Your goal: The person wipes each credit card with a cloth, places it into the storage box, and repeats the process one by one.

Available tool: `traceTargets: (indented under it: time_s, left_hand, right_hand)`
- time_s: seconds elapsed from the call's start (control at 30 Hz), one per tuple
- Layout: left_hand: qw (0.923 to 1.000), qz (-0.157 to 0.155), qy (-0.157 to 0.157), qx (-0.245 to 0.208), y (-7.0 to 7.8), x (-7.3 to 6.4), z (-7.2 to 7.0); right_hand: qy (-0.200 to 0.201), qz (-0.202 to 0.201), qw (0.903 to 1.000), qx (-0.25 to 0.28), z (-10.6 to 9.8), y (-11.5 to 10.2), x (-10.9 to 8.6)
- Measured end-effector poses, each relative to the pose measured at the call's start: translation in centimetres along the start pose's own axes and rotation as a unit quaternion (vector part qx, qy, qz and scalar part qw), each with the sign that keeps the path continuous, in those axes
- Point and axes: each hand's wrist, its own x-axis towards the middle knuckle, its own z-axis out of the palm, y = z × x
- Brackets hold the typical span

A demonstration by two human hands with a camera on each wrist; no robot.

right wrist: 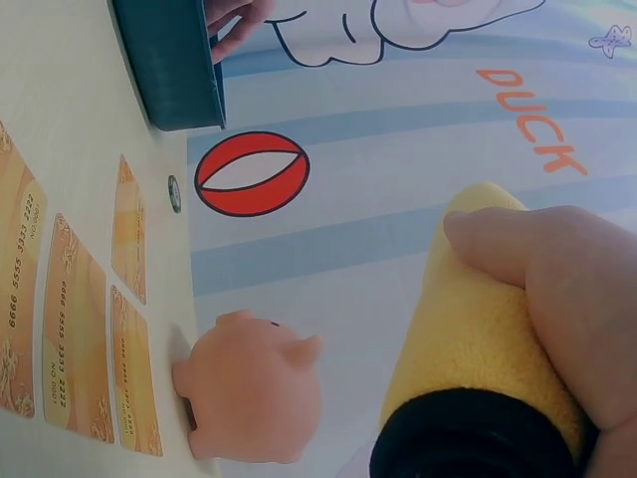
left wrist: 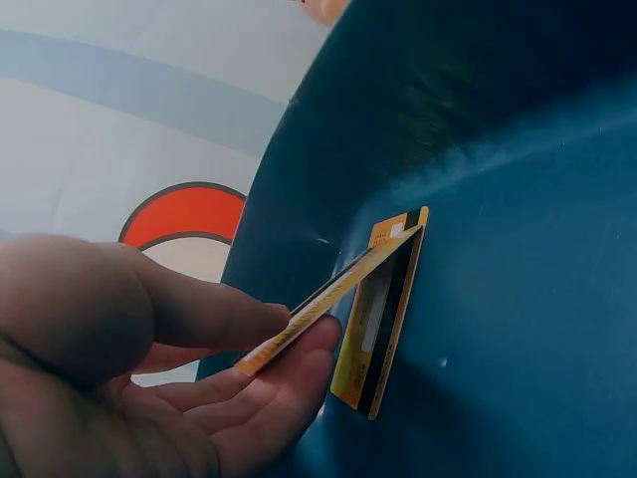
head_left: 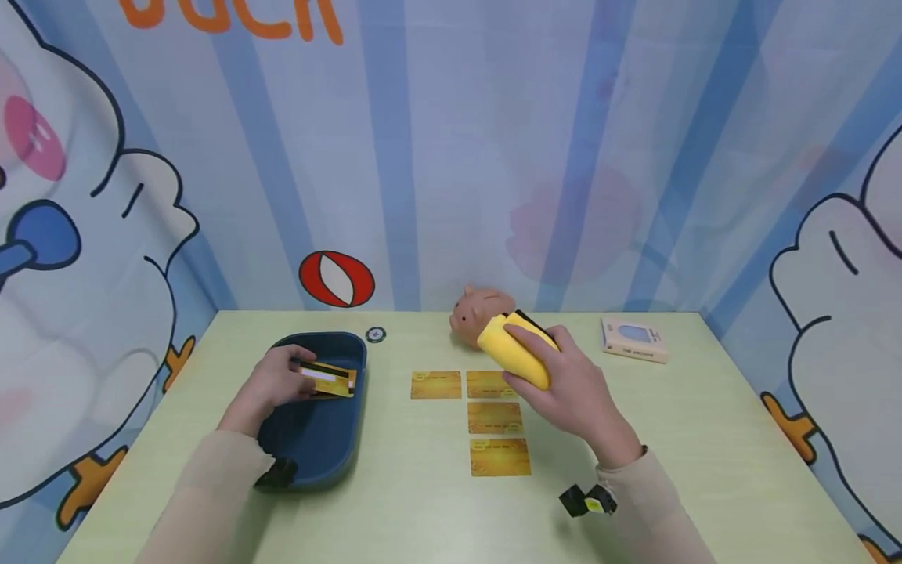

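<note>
My left hand [head_left: 278,380] reaches into a dark blue tray [head_left: 310,442] on the left. Between thumb and fingers it pinches a gold bank card [left wrist: 338,297], tilted, with one end against another gold card [left wrist: 386,334] that lies in the tray. On the other side, my right hand [head_left: 574,395] grips a soft yellow fuzzy roll [head_left: 514,350] with a black end [right wrist: 473,438], held above the table. What kind of thing it is, I cannot tell. Below and left of that hand, several gold cards [head_left: 496,418] lie face up on the table.
A pink piggy bank [head_left: 486,305] stands at the back, behind the yellow roll. Near the tray's far right corner lies a small round chip [head_left: 376,334]. A pale box [head_left: 634,341] sits at the back right. A printed curtain [head_left: 465,157] hangs behind the table.
</note>
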Motion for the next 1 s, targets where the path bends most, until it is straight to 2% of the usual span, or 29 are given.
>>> traceTargets:
  time_s: [0.17,0.37,0.7,0.87,1.0]
  left_hand:
    - [0.9988,-0.012,0.002,0.048,0.2,0.1,-0.1]
    - [0.9937,-0.034,-0.01,0.106,0.5,0.1,-0.2]
    - [0.9897,-0.061,-0.033,0.125,0.1,0.3,-0.6]
    - [0.991,-0.047,-0.04,0.119,0.1,0.0,-1.0]
    - [0.9922,-0.005,-0.026,0.122,1.0,-0.7,-1.0]
  right_hand:
    - [-0.001,-0.004,1.0,-0.001,-0.1,-0.2,0.0]
    - [-0.005,0.0,1.0,0.0,-0.2,-0.3,0.0]
    - [-0.01,0.001,0.9999,0.003,-0.1,-0.3,0.0]
    - [-0.008,-0.001,1.0,0.003,-0.1,-0.3,-0.1]
    - [-0.001,-0.003,1.0,0.0,-0.2,-0.2,-0.1]
